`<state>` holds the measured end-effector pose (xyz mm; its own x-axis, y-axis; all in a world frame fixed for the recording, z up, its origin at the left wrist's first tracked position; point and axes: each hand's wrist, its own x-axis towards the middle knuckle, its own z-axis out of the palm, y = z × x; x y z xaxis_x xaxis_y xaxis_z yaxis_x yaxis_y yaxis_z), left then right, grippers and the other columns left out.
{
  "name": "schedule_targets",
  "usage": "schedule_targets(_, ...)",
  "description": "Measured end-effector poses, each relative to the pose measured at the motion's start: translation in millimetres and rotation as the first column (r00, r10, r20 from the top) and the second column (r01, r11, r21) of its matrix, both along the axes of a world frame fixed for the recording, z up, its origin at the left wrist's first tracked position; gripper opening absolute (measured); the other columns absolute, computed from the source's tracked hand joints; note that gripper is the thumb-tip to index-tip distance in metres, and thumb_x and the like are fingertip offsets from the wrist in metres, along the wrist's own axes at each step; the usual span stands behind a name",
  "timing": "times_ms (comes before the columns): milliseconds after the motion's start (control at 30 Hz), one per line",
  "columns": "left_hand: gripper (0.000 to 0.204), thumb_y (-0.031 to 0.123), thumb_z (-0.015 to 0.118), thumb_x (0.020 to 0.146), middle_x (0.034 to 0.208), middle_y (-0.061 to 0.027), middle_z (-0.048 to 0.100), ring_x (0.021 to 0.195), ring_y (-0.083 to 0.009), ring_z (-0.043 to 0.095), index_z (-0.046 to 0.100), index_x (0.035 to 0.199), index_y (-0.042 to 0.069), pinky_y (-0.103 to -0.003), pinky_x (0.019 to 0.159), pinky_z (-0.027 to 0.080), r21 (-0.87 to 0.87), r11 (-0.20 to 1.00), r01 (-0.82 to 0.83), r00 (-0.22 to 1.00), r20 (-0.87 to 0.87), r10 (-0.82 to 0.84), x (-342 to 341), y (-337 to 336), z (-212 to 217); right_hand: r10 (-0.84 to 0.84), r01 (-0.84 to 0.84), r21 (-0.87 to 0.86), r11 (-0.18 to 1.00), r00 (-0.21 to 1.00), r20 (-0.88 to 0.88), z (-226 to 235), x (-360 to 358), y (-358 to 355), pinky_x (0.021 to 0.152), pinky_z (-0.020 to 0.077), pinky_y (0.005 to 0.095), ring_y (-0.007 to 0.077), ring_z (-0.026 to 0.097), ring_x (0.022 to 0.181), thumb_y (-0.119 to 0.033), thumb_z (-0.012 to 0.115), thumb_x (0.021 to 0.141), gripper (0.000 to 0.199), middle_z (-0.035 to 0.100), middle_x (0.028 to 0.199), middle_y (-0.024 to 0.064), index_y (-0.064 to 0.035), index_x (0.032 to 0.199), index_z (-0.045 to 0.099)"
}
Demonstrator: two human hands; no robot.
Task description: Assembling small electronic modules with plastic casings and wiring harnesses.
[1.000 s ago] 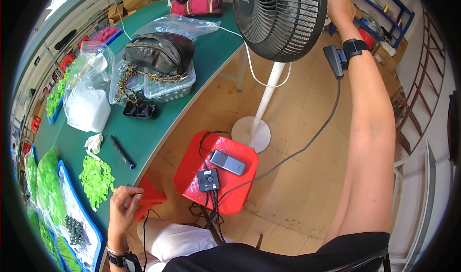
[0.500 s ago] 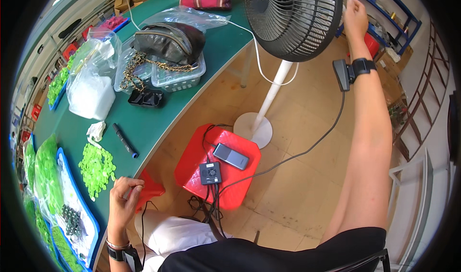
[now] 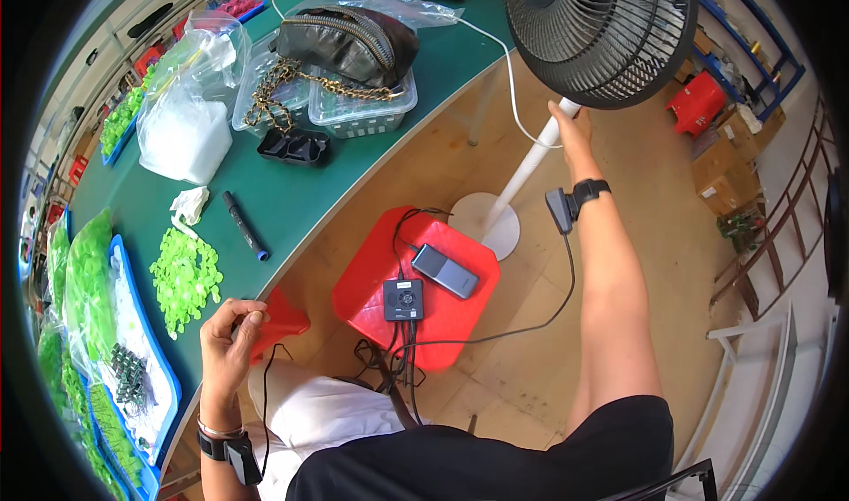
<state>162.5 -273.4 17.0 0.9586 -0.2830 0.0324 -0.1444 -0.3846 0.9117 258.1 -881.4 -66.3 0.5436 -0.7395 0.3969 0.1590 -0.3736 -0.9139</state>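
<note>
R hand: your arm's well out; thumb side's up against the white fan pole, just under the black fan head. Fingers mostly hidden, so can't tell if wrapped round it or only resting. Change: 1 s ago this hand was up behind the fan head, on its far R side; now it's lower, at the pole. Judgement: work in hand is still w/ the fan, but contact's shifted from head to stand. Fan stands on floor, R of table, round white base just past the red stool.

L hand: at table edge, beside the green pcs; thumb & index drawn close. Can't tell if tips meet or pinch something small. Pose abt same as 1 s ago; no part in the fan work, I'd say.

Further out: on stool, power bank + small black box w/ cables. On green table: loose green pcs, marker, blue-rimmed tray at near L. Farther back, white-filled clear bag, lidded plastic box w/ dark chain-strap bag on top.
</note>
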Motion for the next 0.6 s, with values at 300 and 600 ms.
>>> schedule_targets(300,0.008,0.002,0.061,0.090,0.084,-0.0043,0.062,0.080,-0.0105,0.057,0.066,0.096,-0.001,-0.022,0.071,0.043,-0.085,0.995,0.051,0.998,0.044,-0.048,5,-10,-3,-0.162,0.130,0.318,0.939,0.984,0.076,-16,42,-17,0.078,0.0446,0.0371,0.0206,0.057,0.086,-0.004,0.078,0.064,0.036,0.061,0.093,0.0093,0.0003,0.095,0.062)
schedule_targets(600,0.008,0.001,0.061,0.089,0.087,-0.0060,0.063,0.078,-0.0110,0.057,0.065,0.096,-0.001,-0.023,0.070,0.045,-0.109,0.993,0.042,0.999,-0.004,-0.043,4,-7,0,0.015,-0.037,0.422,0.906,0.998,0.056,-4,35,2,0.070,0.0472,0.0336,0.0209,0.058,0.077,0.006,0.070,0.064,0.026,0.059,0.084,0.0087,-0.0009,0.087,0.059)
